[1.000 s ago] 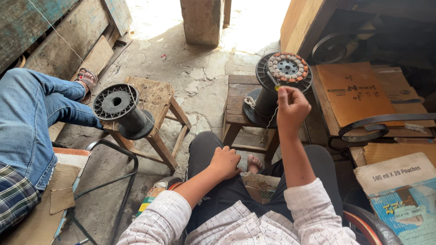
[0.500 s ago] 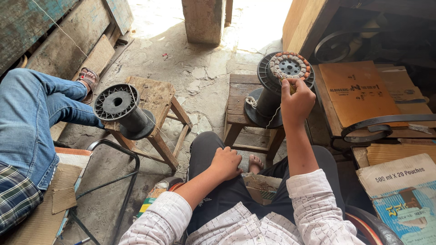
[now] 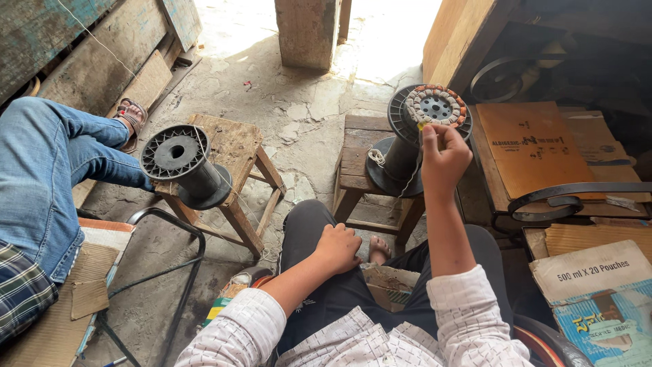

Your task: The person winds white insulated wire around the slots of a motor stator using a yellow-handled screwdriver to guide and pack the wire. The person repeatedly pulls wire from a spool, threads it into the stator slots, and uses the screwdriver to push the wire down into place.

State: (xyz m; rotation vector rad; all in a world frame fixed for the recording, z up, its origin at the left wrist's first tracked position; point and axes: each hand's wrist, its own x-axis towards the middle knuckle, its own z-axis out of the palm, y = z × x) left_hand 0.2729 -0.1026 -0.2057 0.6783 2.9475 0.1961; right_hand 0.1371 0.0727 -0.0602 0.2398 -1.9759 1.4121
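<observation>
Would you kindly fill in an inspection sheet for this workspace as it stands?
Surface: small wooden stool on a cracked concrete floor.
Job's things: black spool on the stool, with a wound coil ring on its top flange.
Clutter: second black spool on another stool; cardboard boxes; black ring.
Hands: right hand raised to the coil ring's edge, pinching something small; left hand resting on the knee.
Cables: thin thread hanging below the right hand.
Surroundings: another person's leg in jeans, sandalled foot, wooden post.
</observation>
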